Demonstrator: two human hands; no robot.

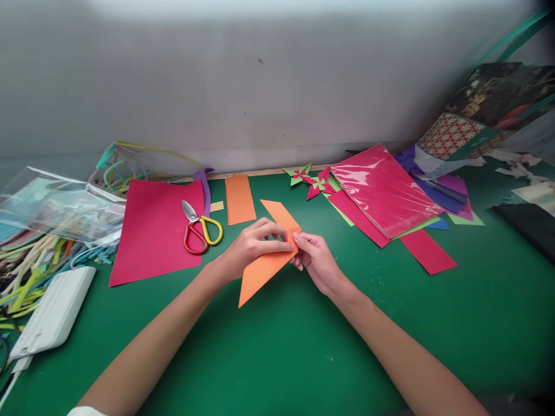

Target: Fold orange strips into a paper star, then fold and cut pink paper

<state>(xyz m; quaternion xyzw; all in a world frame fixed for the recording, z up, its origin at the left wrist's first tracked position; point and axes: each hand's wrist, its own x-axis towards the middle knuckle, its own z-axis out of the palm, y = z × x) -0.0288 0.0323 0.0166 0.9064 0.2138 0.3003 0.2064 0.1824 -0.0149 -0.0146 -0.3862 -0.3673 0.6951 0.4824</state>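
Observation:
Between my hands, above the green table, is a folded strip of orange paper point(265, 270) bent into a V, with slanted pointed ends. My right hand point(315, 255) pinches it at the bend, thumb on top and fingers beneath. Bent over the middle of the strip, my left hand point(255, 244) presses its fingertips on the paper near the fold. Behind my left wrist lie scissors point(200, 228) with one red and one yellow handle, resting on a red paper sheet point(151, 231). Another orange strip point(240, 200) lies flat farther back.
Red and green folded paper stars point(318, 185) sit by the wall. A plastic-wrapped red paper pack point(385, 190) lies on coloured sheets at right, near a patterned bag point(455, 136). At left are pipe cleaners point(30, 277), clear plastic packaging point(65, 202) and a white power strip point(54, 312).

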